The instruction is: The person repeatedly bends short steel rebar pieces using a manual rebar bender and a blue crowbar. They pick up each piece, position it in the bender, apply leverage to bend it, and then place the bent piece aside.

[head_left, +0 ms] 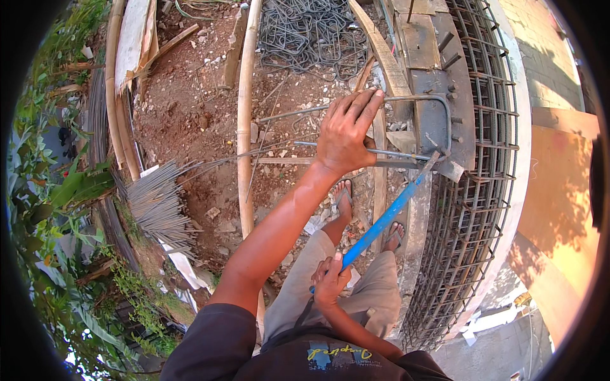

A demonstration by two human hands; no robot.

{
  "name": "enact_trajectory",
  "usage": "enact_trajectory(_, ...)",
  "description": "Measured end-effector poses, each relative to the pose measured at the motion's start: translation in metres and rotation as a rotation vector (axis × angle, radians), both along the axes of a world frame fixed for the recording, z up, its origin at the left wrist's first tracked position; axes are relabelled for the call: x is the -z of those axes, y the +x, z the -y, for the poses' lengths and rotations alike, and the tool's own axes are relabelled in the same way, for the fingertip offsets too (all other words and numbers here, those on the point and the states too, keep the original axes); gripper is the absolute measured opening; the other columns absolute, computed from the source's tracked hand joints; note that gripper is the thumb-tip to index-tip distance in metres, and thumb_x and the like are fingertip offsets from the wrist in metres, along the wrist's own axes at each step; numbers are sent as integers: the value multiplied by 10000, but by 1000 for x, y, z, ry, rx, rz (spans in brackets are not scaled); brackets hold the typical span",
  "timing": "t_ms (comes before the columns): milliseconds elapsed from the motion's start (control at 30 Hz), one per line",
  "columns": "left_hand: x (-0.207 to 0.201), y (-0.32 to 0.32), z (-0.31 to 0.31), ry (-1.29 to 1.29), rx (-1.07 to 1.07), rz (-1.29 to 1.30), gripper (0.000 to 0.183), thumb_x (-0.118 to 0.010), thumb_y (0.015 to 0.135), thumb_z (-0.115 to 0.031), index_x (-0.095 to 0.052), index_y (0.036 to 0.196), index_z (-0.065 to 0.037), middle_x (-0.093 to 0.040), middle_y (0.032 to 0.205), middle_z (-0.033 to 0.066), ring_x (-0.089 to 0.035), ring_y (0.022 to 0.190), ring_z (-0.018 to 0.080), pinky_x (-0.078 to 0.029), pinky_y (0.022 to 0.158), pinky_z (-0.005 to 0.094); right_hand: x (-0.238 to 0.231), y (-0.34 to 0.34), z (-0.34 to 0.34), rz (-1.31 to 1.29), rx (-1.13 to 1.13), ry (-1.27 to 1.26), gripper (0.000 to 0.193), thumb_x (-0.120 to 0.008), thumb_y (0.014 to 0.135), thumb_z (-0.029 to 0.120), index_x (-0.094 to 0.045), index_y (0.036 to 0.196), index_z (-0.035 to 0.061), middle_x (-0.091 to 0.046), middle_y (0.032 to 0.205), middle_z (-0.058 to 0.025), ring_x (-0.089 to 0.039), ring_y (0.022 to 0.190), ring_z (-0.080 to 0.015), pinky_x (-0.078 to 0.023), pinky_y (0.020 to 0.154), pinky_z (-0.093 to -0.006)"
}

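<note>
My left hand lies over a thin steel bar bent into a U, its fingers curled across the upper leg and its thumb by the lower leg. The bend rests among upright pins on a bending bench of wood and metal plate. My right hand is closed round the blue handle of a rebar bending wrench. The wrench slants up to the right, and its bare metal head meets the bar's lower leg beside the pins.
A long rebar cage runs along the right, beside a pale wall edge. Bent steel stirrups are heaped at the back. A bamboo pole crosses the rubble ground, with a bundle of cut rods and plants to its left.
</note>
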State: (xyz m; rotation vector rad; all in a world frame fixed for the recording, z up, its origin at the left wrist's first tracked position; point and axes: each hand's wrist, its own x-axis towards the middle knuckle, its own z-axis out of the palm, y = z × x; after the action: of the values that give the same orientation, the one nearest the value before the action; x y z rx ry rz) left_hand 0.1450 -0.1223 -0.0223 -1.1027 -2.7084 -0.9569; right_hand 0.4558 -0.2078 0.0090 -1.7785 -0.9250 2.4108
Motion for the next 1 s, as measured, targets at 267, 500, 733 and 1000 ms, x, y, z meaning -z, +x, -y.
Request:
enact_trajectory(267, -8, 46, 10, 20, 14, 212, 378, -805, 872, -106, -778, 1247, -144, -689, 1250, 129, -676, 1123, 382, -564, 943, 515, 20, 62, -52, 92, -385, 486, 438, -663, 1094, 289, -440, 757, 118, -449, 544, 8, -450, 391, -112, -382, 364, -309)
enact_trajectory(500, -76, 78, 8, 516, -250, 568, 313, -764, 1038, -279, -793, 1209, -18, -690, 803, 65, -600, 650, 136, -439, 562, 315, -91, 82, -160, 128, -574, 774, 262, -814, 939, 147, -636, 792, 24, -508, 625, 18, -458, 600, -65, -400, 547, -313)
enact_trajectory(733, -107, 77, -50, 1129, -562, 1473, 403, -665, 1106, -398, -753, 1261, -36, -485, 698, -53, -384, 543, 56, -306, 483, 285, -132, 22, -177, 35, -227, 815, 274, -773, 979, 94, -576, 798, 36, -497, 591, 22, -466, 505, -56, -377, 473, -273)
enact_trajectory(1000, -44, 21, -88, 1056, -621, 1504, 399, -621, 1125, -404, -723, 1254, -41, -453, 700, -53, -346, 541, 58, -294, 480, 273, -140, 7, -227, 77, -215, 639, 251, -740, 1000, 122, -571, 833, 39, -518, 565, 4, -495, 418, -84, -390, 401, -280)
